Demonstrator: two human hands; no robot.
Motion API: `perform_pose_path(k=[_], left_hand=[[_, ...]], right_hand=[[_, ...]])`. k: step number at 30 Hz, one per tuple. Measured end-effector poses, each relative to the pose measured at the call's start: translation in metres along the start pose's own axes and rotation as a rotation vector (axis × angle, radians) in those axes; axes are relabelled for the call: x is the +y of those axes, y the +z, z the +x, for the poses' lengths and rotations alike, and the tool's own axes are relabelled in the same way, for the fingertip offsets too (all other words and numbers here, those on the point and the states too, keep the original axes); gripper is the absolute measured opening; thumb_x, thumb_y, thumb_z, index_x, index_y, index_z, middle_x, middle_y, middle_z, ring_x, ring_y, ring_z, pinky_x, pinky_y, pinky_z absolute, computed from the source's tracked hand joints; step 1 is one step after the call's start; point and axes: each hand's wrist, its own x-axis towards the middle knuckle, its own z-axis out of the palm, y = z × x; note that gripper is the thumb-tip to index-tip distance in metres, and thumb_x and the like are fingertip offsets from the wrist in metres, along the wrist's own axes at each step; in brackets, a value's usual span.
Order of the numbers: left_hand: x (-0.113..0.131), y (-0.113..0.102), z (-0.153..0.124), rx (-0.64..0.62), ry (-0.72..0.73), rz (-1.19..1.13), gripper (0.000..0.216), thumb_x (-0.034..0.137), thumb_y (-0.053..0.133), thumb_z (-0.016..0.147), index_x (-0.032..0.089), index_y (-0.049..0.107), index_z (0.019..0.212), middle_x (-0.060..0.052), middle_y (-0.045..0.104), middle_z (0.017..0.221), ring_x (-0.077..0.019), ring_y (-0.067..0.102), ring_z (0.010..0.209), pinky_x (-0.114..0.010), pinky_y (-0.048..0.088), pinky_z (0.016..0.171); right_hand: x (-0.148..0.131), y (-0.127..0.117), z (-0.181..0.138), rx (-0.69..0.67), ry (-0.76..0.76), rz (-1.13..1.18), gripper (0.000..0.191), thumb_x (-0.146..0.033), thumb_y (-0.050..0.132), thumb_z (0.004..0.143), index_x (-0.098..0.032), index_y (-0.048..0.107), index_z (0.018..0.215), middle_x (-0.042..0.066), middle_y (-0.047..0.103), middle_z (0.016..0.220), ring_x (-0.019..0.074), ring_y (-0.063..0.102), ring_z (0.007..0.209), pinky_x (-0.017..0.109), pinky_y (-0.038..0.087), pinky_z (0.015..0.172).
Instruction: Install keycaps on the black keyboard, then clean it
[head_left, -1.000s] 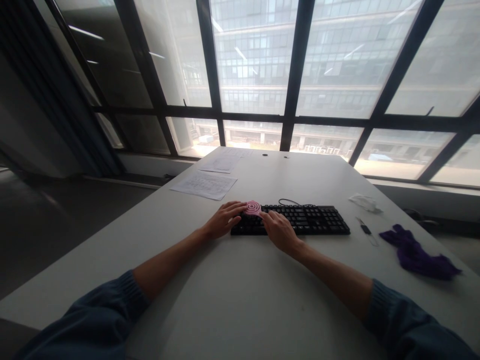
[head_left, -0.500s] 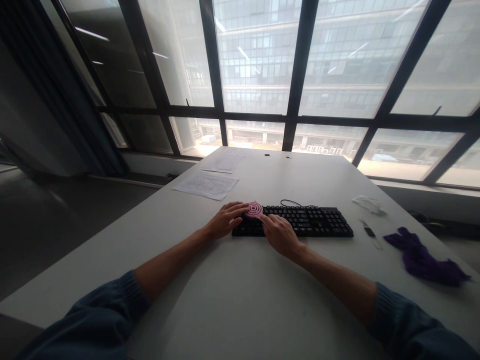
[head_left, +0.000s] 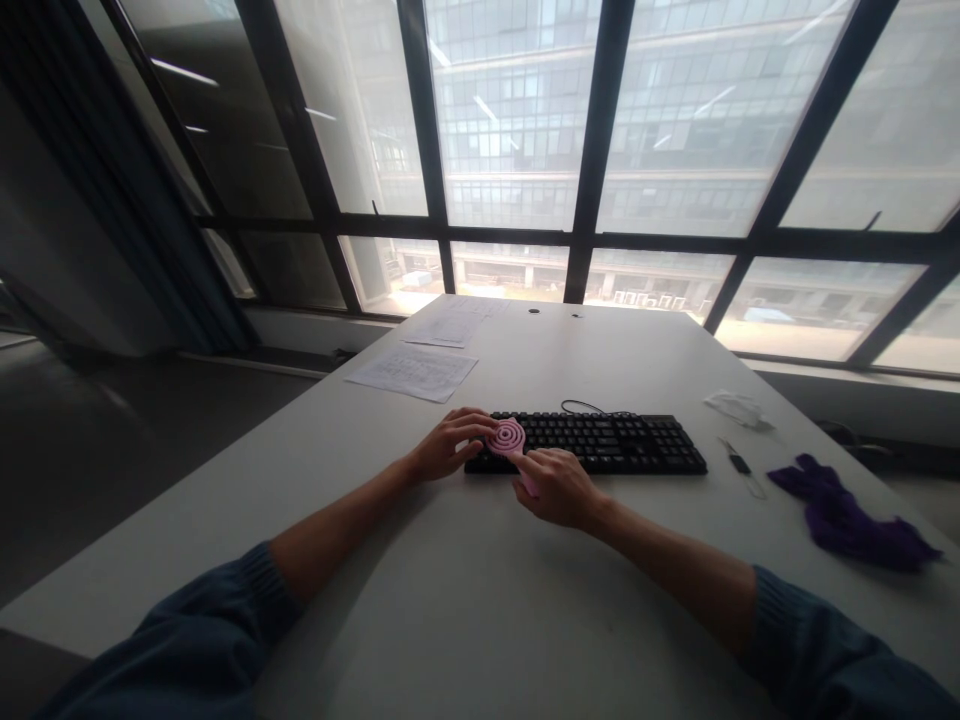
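A black keyboard [head_left: 611, 440] lies across the white table in front of me. Over its left part is a pink round-headed brush [head_left: 506, 436] with a pattern of rings on its back. My right hand [head_left: 559, 487] is closed around the brush's handle, which slants toward me past the keyboard's front edge. My left hand [head_left: 448, 443] rests at the keyboard's left end with fingers stretched out, the fingertips against or just beside the brush head. The bristle side faces down and is hidden.
To the right lie a crumpled purple cloth [head_left: 851, 515], a small dark object with a cord loop [head_left: 741, 465] and a crumpled white item [head_left: 739, 408]. Printed papers [head_left: 412, 372] are at the left. The keyboard's cable [head_left: 581, 405] curls behind it.
My right hand has drawn the brush toward me, so its head sits lower and its handle now shows. The left hand has barely moved.
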Motion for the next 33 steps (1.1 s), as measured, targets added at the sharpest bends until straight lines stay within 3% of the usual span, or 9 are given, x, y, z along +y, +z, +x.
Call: perform_pose_path(k=[10, 17, 24, 33], left_hand=[[0.004, 0.0, -0.001, -0.012, 0.012, 0.002, 0.036, 0.043, 0.046, 0.102, 0.024, 0.069, 0.121, -0.011, 0.069, 0.128, -0.0244, 0.059, 0.123, -0.045, 0.045, 0.107], [-0.003, 0.004, -0.002, 0.02, -0.036, 0.093, 0.038, 0.039, 0.041, 0.105, 0.026, 0.065, 0.131, -0.008, 0.066, 0.134, -0.0233, 0.055, 0.128, -0.045, 0.043, 0.11], [-0.004, 0.005, -0.003, 0.005, -0.047, 0.129, 0.04, 0.04, 0.042, 0.104, 0.027, 0.062, 0.136, -0.007, 0.063, 0.138, -0.0246, 0.053, 0.131, -0.046, 0.043, 0.111], [0.0, 0.002, 0.001, 0.028, 0.07, 0.037, 0.038, 0.039, 0.046, 0.103, 0.024, 0.066, 0.131, -0.011, 0.068, 0.13, -0.0247, 0.058, 0.123, -0.045, 0.046, 0.107]], right_hand=[[-0.005, -0.001, -0.002, -0.021, -0.054, -0.034, 0.032, -0.034, 0.057, 0.093, -0.017, 0.063, 0.119, 0.005, 0.071, 0.086, 0.0181, 0.064, 0.078, 0.029, 0.042, 0.072], [0.002, 0.0, 0.002, 0.078, 0.085, -0.126, 0.03, -0.02, 0.048, 0.099, -0.019, 0.064, 0.124, 0.006, 0.065, 0.088, 0.0193, 0.057, 0.082, 0.031, 0.038, 0.076], [0.008, 0.001, 0.002, 0.117, 0.151, -0.149, 0.032, -0.019, 0.045, 0.101, -0.021, 0.064, 0.127, 0.007, 0.063, 0.091, 0.0195, 0.053, 0.082, 0.03, 0.037, 0.077], [0.003, 0.001, -0.001, 0.15, 0.019, -0.063, 0.024, -0.02, 0.054, 0.094, -0.018, 0.068, 0.113, 0.004, 0.065, 0.081, 0.0175, 0.056, 0.077, 0.03, 0.037, 0.075]])
